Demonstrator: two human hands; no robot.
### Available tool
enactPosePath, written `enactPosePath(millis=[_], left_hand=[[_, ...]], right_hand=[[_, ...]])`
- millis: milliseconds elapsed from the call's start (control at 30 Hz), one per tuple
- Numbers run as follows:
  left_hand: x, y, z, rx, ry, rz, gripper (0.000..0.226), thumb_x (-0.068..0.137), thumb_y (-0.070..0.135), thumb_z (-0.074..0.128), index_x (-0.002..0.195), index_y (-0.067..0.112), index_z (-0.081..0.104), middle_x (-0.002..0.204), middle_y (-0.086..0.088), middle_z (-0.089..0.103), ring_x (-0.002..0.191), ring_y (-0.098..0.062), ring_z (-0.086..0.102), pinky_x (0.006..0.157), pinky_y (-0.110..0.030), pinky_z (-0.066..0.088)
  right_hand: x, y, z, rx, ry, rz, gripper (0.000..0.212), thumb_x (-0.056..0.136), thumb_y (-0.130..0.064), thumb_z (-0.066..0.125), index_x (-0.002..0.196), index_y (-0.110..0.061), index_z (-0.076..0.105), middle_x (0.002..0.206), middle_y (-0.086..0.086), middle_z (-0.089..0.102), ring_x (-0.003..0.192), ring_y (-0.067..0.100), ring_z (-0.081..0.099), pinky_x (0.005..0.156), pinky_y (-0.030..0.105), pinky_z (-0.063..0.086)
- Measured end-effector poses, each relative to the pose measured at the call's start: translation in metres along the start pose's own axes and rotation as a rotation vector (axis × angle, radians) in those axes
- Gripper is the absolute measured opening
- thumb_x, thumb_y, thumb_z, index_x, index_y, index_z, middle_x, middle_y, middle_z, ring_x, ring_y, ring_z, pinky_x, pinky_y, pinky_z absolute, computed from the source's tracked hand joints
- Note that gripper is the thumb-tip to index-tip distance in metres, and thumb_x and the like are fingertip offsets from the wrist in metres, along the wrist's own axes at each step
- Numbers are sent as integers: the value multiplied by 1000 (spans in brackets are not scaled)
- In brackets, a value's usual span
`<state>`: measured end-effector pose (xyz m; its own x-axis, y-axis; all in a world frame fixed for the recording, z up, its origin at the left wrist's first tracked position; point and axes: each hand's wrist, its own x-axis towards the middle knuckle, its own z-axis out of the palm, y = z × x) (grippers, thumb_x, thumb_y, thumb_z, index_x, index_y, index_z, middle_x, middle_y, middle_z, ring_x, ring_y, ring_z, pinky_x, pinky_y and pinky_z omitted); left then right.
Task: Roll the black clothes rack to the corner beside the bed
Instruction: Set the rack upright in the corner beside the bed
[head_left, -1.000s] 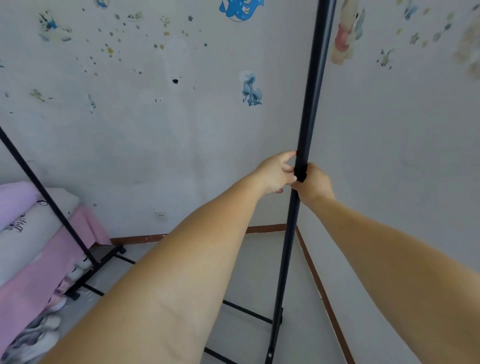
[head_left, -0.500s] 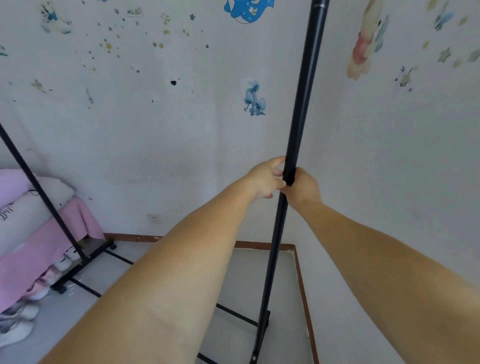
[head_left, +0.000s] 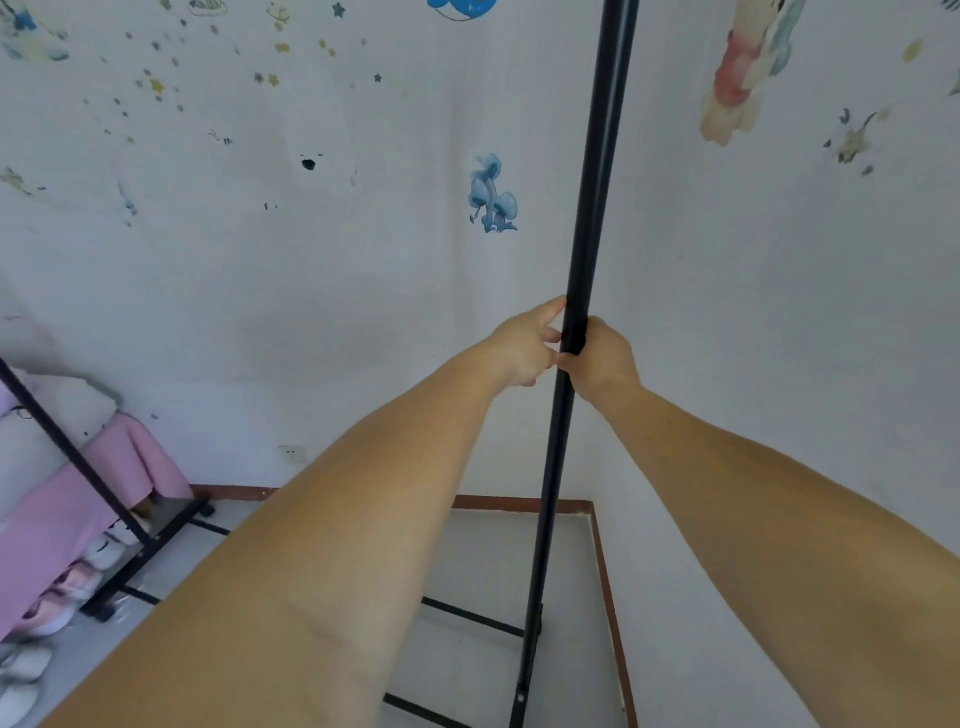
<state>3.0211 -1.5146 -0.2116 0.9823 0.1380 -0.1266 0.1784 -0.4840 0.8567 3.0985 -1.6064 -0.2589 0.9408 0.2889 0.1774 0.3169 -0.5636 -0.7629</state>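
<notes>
Both hands (head_left: 566, 351) around rack upright (head_left: 597, 182).

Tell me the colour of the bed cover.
Pink bed cover, clearest in the head view, lower left.

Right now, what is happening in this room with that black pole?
A person holds the near upright pole of a black clothes rack with both hands: the left hand and the right hand grip it from either side at the same height. The rack stands in the corner where two white walls meet. Its far upright rises beside the bed with pink bedding at the left.
</notes>
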Motion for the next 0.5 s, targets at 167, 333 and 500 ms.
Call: enactPosePath(millis=[167,333,500], left_hand=[[45,3,-14,28,-53,18,75,89,-8,41,146,34,15,146,-8,41,122,-24,47,89,-31,45],[91,5,-28,63,-89,39,77,89,-9,41,146,34,14,147,-6,41,122,-24,48,91,-33,46],[135,0,-39,66,-118,57,77,89,-7,43,146,35,12,146,-6,42,120,-24,50,92,-35,47]], right_hand=[[42,2,5,-30,45,39,31,87,-7,58,118,-5,52,112,14,63,99,28,61,70,29,43],[85,5,13,-42,89,77,33,88,-7,57,121,-5,51,114,15,62,102,29,61,73,29,45],[125,10,19,-46,123,77,33,87,-4,57,120,-5,51,113,15,62,100,29,60,71,28,43]])
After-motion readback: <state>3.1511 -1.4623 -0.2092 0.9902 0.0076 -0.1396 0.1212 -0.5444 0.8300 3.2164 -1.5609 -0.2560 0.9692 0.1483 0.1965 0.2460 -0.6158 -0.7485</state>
